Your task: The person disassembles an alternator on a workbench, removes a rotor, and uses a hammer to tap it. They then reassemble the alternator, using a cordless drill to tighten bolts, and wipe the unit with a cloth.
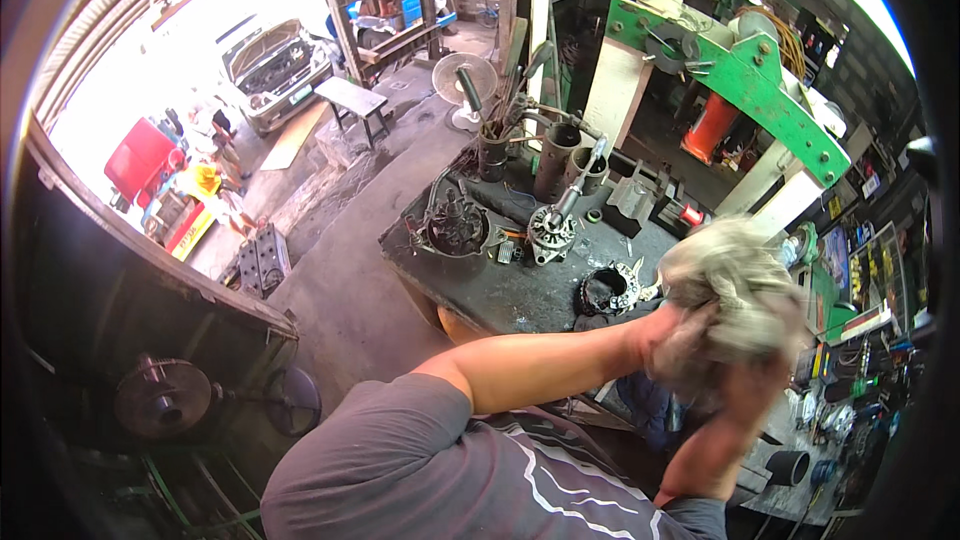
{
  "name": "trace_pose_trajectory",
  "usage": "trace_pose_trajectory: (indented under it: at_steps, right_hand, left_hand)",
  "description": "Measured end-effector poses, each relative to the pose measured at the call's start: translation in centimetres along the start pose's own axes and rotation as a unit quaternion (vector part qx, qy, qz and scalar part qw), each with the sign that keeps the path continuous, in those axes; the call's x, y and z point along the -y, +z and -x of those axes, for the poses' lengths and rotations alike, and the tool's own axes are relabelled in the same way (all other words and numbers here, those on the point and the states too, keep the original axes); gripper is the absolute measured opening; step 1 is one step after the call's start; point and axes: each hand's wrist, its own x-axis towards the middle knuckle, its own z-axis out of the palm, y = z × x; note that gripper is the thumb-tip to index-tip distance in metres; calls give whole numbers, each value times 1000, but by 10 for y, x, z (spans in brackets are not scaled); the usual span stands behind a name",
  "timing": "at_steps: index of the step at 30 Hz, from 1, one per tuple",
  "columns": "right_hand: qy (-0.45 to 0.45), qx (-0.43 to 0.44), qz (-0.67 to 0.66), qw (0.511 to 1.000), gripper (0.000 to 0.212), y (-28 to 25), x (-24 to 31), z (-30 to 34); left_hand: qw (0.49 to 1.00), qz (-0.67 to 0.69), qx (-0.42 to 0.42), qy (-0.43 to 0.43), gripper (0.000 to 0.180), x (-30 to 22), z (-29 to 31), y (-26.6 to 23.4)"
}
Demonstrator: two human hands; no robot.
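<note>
A bunched, pale grey rag [725,275], smeared by motion, is held up at the right of the near bench. My left hand [668,345] grips its lower left side, the bare arm reaching across from the left. My right hand [755,375] holds the rag from below and to the right. The fingers of both hands are blurred and partly covered by the cloth. Just left of the hands, a round metal housing [612,288] lies on the black workbench [470,285]. Farther back stands an alternator-like part [551,232] with a tool resting on top.
A dark, greasy motor part [455,225] sits at the bench's left. Metal cans [555,160] with tools stand at the back. A green steel frame [740,90] rises behind. Tools and parts crowd a second bench [815,505] at right. A standing fan [467,90] is beyond.
</note>
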Motion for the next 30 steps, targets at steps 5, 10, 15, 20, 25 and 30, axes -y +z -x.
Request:
trace_pose_trajectory:
  at_steps: [5, 10, 15, 20, 25, 30]
  right_hand:
    - [-57, 156, -189, 968, 56, 66, 56, 44]
    - [89, 185, -419, 885, 56, 121, 81, 65]
    - [177, 318, -355, 861, 77, 225, 95, 51]
    - [121, 332, -269, 896, 127, 372, 127, 35]
    - [124, 302, -196, 925, 105, 453, 151, 52]
    - [77, 373, -192, 904, 118, 452, 146, 57]
  left_hand:
    - [893, -377, -246, 23, 35, -69, 109, 3]
    - [693, -543, -386, 276, 38, -191, 231, -16]
    - [429, -823, -373, -4, 81, -240, 237, -158]
    - [431, -829, -357, 10, 67, -238, 235, -222]
    - [424, -874, -126, -199, 54, -321, 217, -208]
    - [524, -827, -20, 203, 47, -354, 229, -207]
